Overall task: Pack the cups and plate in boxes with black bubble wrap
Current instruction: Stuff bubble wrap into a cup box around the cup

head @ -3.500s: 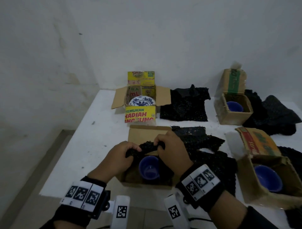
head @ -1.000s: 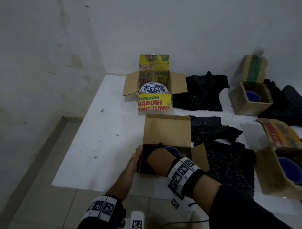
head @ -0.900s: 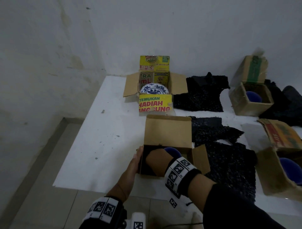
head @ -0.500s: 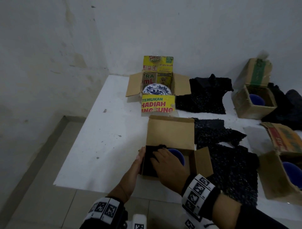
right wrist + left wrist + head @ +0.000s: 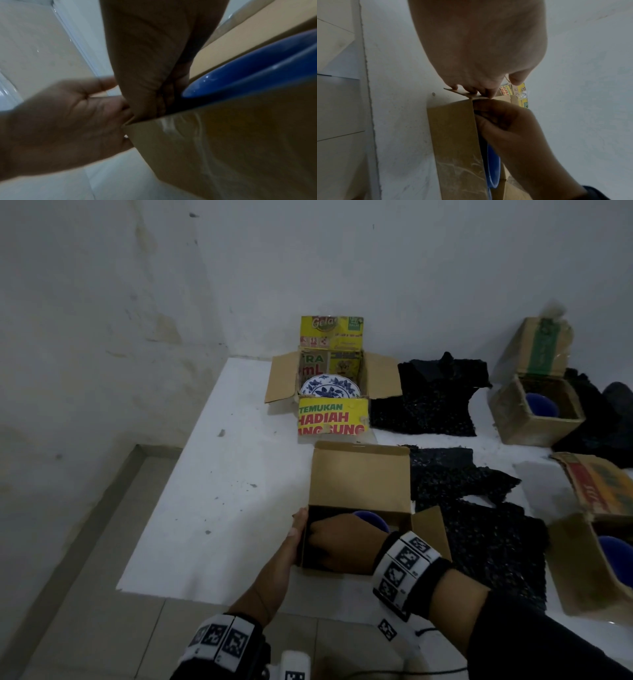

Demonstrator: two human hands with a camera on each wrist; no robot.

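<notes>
A blue cup (image 5: 371, 518) stands in the near brown box (image 5: 359, 477), whose lid is up. My right hand (image 5: 329, 542) reaches into the box's left side, its fingers (image 5: 163, 100) pushed down between the cup (image 5: 248, 70) and the wall onto black bubble wrap (image 5: 308, 558). Their tips are hidden. My left hand (image 5: 297, 529) lies flat against the outside of the box's left wall (image 5: 453, 135), fingers straight. A blue-and-white plate (image 5: 330, 387) sits in the yellow box (image 5: 334, 419) behind.
Black bubble wrap sheets lie at the back (image 5: 431, 398) and to the right of the near box (image 5: 493, 546). Two more brown boxes (image 5: 534, 412) (image 5: 596, 563) on the right each hold a blue cup. The white table's edge (image 5: 154, 529) drops to tiled floor on the left.
My right hand, flat over the wrap half a second ago, has dug its fingers down into the box's left side. The left hand stays against the box wall.
</notes>
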